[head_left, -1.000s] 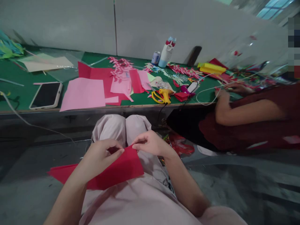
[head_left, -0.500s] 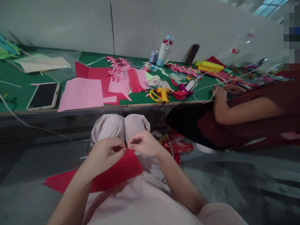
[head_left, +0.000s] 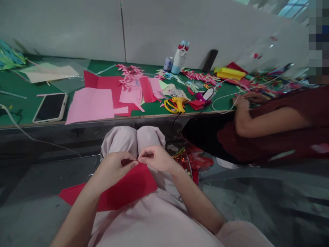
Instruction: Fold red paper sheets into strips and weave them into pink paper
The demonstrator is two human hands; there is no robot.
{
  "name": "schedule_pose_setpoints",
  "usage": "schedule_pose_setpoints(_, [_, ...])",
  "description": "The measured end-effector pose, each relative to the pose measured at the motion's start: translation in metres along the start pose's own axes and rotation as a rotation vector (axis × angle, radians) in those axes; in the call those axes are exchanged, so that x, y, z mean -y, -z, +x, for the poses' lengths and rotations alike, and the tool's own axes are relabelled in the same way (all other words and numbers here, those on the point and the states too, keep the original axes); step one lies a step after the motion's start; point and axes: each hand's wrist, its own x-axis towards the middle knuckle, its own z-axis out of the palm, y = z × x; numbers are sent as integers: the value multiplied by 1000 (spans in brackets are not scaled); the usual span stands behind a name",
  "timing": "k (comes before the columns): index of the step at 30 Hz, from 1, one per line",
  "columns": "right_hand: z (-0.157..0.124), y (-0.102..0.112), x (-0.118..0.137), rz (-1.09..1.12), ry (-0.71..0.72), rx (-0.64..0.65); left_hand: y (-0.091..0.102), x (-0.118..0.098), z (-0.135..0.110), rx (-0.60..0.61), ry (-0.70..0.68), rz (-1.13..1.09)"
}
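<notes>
Scanning left to right: on the green bench (head_left: 15, 109), far left, a phone (head_left: 50, 107) lies face up close to the near edge. Just right of it is a pink sheet (head_left: 89, 104), overlapping some red paper (head_left: 108, 83) further back.

Near, over the lap: left hand (head_left: 113, 168) is curled closed, thumb and forefinger pinching the top corner of a red sheet (head_left: 125, 187). The sheet lies across the lap and runs down-left from the pinch, with its left end hanging past the thigh over the floor. Right hand (head_left: 156, 159) is closed too, pinching the same corner from the right. Fingertips of the two hands are touching or nearly so, can't tell which.

Right of centre on the bench, yellow scissors (head_left: 169, 107) sit just beside a yellow glue gun (head_left: 180, 102). A white bottle (head_left: 180, 61) stands upright by the far wall.

Far right: another person's hand (head_left: 243, 101) rests on the bench.
</notes>
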Motion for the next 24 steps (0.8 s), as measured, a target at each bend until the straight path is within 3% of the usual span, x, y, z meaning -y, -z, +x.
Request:
schedule_pose_setpoints(8, [-1, 12, -3, -57, -60, -138, 8, 14, 9, 114, 3, -50])
schedule_pose_setpoints(17, [-7, 49, -12, -40, -44, -192, 15, 33, 6, 111, 37, -72])
schedule_pose_setpoints(24, [-14, 74, -28, -23, -80, -214, 21, 54, 3, 149, -36, -13])
